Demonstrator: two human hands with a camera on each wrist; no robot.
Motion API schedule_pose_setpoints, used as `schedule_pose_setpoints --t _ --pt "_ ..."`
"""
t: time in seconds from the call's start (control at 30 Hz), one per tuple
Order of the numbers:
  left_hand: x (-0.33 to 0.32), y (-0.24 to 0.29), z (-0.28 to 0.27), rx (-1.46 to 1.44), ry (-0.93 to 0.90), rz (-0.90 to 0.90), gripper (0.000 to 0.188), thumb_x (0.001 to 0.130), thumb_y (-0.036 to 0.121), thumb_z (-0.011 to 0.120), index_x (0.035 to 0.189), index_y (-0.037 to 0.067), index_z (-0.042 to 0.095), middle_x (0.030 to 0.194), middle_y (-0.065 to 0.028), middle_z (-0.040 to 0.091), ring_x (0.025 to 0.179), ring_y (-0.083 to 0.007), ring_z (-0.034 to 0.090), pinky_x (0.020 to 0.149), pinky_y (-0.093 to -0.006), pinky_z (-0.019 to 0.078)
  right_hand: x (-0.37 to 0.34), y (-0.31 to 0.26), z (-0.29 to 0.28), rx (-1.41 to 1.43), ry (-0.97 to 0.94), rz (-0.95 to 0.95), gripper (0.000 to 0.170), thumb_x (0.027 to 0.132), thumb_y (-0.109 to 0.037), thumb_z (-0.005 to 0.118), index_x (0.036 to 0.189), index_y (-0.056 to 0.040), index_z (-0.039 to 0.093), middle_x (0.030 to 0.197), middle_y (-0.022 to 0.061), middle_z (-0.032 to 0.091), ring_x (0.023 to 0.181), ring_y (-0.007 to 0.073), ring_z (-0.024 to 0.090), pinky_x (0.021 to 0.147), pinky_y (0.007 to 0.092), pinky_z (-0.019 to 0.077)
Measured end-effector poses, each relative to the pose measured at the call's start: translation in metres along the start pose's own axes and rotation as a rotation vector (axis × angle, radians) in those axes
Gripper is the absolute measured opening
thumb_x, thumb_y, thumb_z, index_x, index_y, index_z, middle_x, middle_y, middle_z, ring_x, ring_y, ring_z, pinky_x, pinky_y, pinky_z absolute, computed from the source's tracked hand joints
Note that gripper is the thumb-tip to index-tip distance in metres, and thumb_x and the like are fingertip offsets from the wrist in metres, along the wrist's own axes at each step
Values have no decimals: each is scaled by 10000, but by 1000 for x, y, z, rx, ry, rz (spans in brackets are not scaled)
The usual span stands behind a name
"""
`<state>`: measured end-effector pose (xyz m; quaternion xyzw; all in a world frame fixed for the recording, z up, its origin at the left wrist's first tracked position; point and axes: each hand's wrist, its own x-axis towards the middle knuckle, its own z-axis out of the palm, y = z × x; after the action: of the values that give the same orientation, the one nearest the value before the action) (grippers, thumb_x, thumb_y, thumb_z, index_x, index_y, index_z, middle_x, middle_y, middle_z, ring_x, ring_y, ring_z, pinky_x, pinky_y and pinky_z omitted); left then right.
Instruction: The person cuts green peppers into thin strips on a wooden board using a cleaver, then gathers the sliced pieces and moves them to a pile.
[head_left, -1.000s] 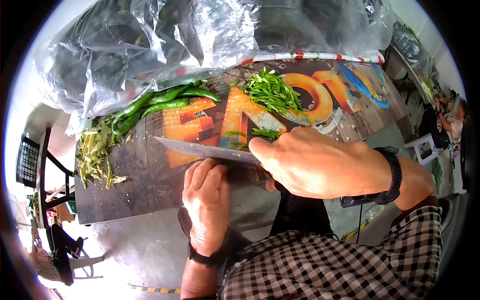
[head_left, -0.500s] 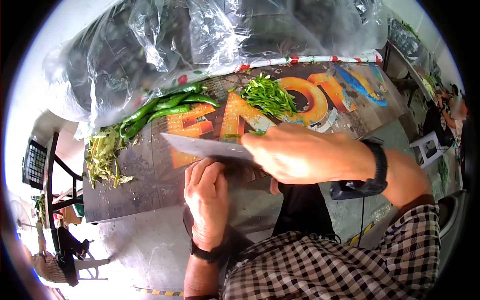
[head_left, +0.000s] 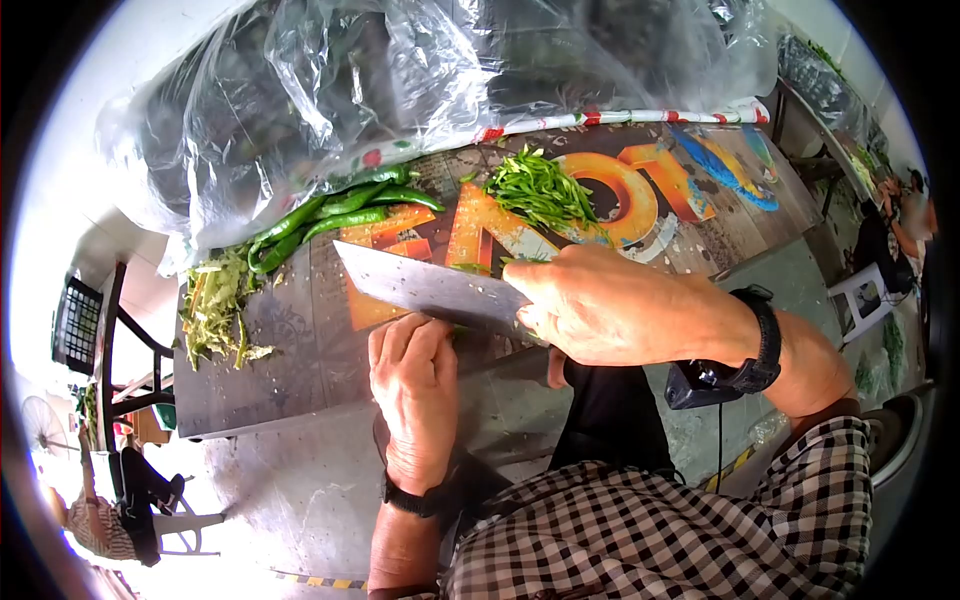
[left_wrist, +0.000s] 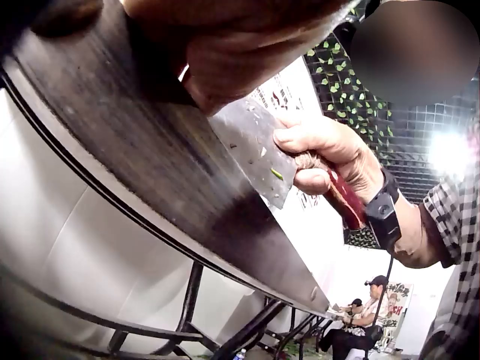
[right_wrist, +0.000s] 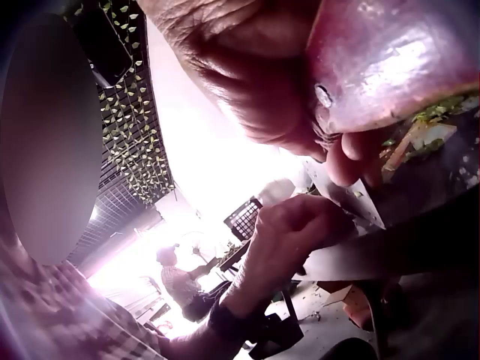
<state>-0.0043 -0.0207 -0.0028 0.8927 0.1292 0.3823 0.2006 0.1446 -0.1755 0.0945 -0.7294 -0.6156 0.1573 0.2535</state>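
Note:
My right hand (head_left: 630, 310) grips a cleaver (head_left: 425, 285) by its handle. The blade points left, tilted, above the near part of the table. In the left wrist view the red handle (left_wrist: 345, 202) shows under the right hand, and green bits stick to the blade. My left hand (head_left: 413, 385) is at the near table edge with bent fingers, knuckles right beside the blade. A bit of green chili pepper (head_left: 460, 330) shows at its fingertips; the rest is hidden by hand and blade. Beyond the cleaver lies a heap of green pepper shreds (head_left: 540, 190).
Several whole green chili peppers (head_left: 345, 207) lie at the back left, with a pile of pale scraps (head_left: 215, 310) before them. A large clear plastic sheet (head_left: 330, 90) bulges along the far side of the printed table (head_left: 280, 370). Other people sit farther off.
The cleaver dipped slightly with the right hand, then came up, its blade now tilted and showing more of its face. The left hand stays in nearly the same place.

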Motion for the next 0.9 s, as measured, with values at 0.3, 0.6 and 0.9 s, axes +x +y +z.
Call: schedule_pose_setpoints --t 0.3,0.6,0.9 --pt "-1 -2 -1 29 -36 -32 150 755 7 699 891 67 685 955 -50 671 938 -269 610 869 -396 455 6 3 3 12 -106 23 117 847 -36 535 841 80 543 641 269 604 629 425 644 593 489 504" --pt "-1 -4 2 0 -15 -51 121 761 12 696 872 56 680 955 -63 665 937 -281 604 865 -402 458 62 -16 4 -156 -286 50 160 939 -103 476 875 43 491 689 250 592 688 401 632 595 462 481" --pt "2 1 -1 -27 -22 -89 142 780 -17 673 901 56 667 956 -82 661 924 -312 589 866 -409 457 3 1 -6 -28 -187 101 144 851 -49 532 857 94 550 691 286 616 660 437 644 585 494 489"
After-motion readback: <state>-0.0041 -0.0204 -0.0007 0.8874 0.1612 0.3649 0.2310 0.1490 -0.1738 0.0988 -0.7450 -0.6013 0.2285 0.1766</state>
